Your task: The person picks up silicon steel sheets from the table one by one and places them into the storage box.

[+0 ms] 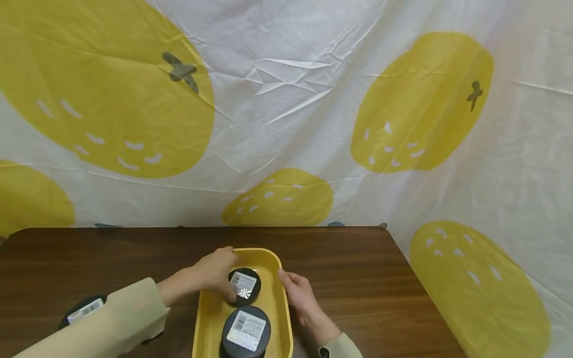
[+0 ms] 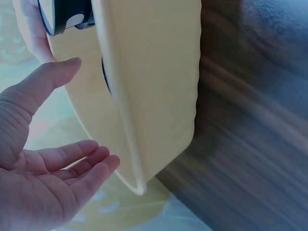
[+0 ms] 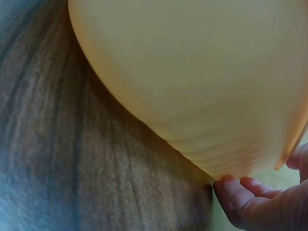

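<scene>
A yellow tray (image 1: 288, 323) stands on the table with two round black containers in it, each bearing a white barcode label on top. My left hand (image 1: 217, 271) reaches over the tray's left rim, beside the farther black container (image 1: 244, 286). In the left wrist view the left hand's (image 2: 53, 168) thumb and fingers are spread apart with nothing between them. The nearer black container (image 1: 246, 330) appears to stand higher. At the tray's right side, my right hand (image 1: 304, 301) grips the rim, thumb on top and fingers against the outer wall, as the right wrist view shows.
Another round black item (image 1: 82, 313) with a white label lies on the brown wooden table (image 1: 358, 293) at the left, partly hidden by the left sleeve (image 1: 112, 318). A white curtain (image 1: 304, 114) printed with yellow fruit hangs behind the table and along its right side.
</scene>
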The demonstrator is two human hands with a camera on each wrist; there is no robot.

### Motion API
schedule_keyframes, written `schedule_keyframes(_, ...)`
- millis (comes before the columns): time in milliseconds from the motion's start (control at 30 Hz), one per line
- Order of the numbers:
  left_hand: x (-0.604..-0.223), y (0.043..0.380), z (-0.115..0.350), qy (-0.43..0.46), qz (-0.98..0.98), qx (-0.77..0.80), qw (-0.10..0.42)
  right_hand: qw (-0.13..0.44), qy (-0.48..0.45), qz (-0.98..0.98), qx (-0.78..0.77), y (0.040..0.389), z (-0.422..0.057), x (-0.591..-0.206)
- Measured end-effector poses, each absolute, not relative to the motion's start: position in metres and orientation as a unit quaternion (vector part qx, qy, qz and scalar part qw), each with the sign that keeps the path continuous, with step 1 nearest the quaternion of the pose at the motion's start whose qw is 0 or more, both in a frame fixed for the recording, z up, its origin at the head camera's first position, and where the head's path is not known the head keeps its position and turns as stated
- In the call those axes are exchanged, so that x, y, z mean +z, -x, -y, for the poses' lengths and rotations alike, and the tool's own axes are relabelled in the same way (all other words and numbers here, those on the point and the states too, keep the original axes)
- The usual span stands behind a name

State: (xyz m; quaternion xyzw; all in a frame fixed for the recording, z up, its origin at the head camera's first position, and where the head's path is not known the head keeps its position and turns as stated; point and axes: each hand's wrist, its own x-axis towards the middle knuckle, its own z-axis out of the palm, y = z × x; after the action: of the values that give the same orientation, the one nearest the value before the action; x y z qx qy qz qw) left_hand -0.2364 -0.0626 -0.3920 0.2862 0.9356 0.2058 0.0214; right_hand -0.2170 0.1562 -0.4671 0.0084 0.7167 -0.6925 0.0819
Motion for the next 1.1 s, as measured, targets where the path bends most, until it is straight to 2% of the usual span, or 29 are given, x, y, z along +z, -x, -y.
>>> schedule_keyframes(433, -0.371, 0.230, 0.081, -0.313, -0.932, 0.183, -0.006, 0.079, -0.010, -0.717, -0.692, 0.216, -0.156, -0.465)
schedule_keyframes(1100, -0.367, 0.221, 0.103, -0.316, -0.927, 0.200, -0.022, 0.075, -0.010, -0.717, -0.693, 0.217, -0.155, -0.467)
